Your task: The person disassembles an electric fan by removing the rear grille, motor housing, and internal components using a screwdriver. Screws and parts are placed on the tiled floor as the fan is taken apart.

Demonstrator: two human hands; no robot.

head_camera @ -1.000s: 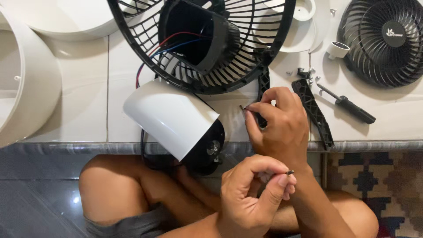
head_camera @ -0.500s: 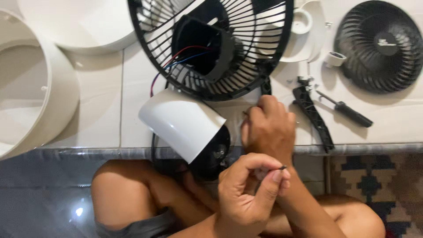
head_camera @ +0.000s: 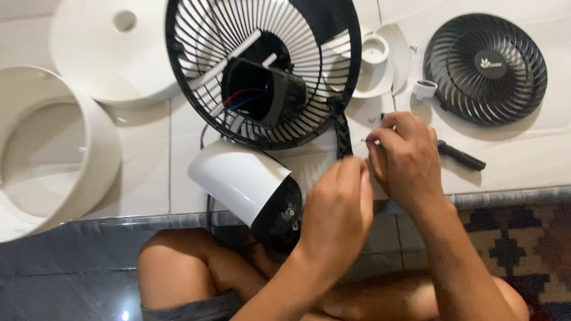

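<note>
My left hand (head_camera: 339, 208) is raised with its back to the camera and its fingers closed. They sit just right of the black motor end (head_camera: 282, 211) of a white motor housing (head_camera: 235, 175). The small screw it pinched earlier is hidden behind the fingers. My right hand (head_camera: 404, 154) is above and to the right, pinching a small thin screw (head_camera: 364, 141) between thumb and forefinger. It hovers beside a black strut (head_camera: 342, 134) of the black rear fan grille (head_camera: 262, 71), which has red and blue wires running from its hub.
A black front grille (head_camera: 485, 68) lies at the back right, and a black-handled screwdriver (head_camera: 461, 157) pokes out behind my right hand. White fan parts (head_camera: 375, 59), a small white cap (head_camera: 423, 89), a round base (head_camera: 113, 53) and a large white ring (head_camera: 53, 154) lie on the tiles. A patterned rug (head_camera: 511, 238) lies lower right.
My left hand rose and turned toward the motor housing, hiding its screw. My right hand moved right and up with its screw. The view shifted, so the parts now sit lower in frame.
</note>
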